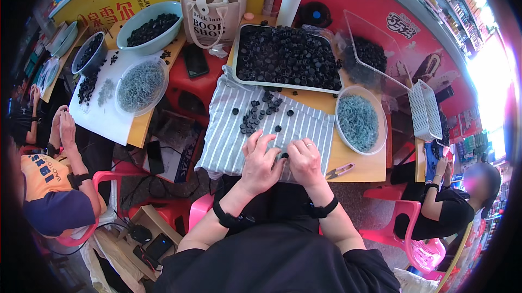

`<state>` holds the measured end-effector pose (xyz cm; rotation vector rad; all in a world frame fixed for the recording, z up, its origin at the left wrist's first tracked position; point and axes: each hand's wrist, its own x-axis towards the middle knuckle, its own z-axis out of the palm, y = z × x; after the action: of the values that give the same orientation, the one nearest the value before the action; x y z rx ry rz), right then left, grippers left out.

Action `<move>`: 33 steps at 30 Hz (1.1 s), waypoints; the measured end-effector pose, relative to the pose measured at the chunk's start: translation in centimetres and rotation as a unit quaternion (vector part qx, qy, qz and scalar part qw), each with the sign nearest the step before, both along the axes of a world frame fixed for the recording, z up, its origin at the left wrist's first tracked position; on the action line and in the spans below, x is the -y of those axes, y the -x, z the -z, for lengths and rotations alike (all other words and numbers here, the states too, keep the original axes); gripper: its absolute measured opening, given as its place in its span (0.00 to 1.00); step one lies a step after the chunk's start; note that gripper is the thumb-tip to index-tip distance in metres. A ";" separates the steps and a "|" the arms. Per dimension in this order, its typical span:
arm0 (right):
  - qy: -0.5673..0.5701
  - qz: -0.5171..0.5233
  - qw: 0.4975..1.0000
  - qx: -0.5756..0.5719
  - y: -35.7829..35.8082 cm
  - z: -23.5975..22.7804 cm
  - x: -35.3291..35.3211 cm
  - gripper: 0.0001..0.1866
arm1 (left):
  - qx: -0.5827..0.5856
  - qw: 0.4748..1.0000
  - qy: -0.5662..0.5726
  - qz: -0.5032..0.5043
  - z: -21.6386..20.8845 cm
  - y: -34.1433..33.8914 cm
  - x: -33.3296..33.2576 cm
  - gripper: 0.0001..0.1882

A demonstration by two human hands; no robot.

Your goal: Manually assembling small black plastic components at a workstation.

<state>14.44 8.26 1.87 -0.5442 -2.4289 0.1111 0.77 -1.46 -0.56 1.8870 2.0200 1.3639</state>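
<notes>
My right hand (304,162) is closed in a pinch on a small black round cap (284,155), low over a grey-and-white striped cloth (223,130). Close beside it, my left hand (260,165) has its fingers apart, with the thumb near the same cap; whether it touches the cap I cannot tell. Beyond my fingers lies a loose heap of black caps (251,120), with a single cap (278,129) nearer to me. Thread snips (340,170) rest on the wooden table to the right of my right hand.
A large tray (235,67) of black caps stands behind the cloth. On the right is a bowl (385,130) of translucent blue-grey pieces, with a clear bin (375,56) behind it. A tote bag (215,13) and white bottle (291,2) stand farther back. Other people sit left and right.
</notes>
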 end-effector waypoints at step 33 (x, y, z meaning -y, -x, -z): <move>0.118 0.005 0.973 -0.197 -1.6 -1.3 1.8 0.23 | 0.138 0.986 -0.021 0.090 -3.4 0.1 -1.1 0.09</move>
<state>16.05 6.51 3.21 -0.5777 -2.0362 0.4646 0.68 -0.35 2.87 1.7314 1.6625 1.5315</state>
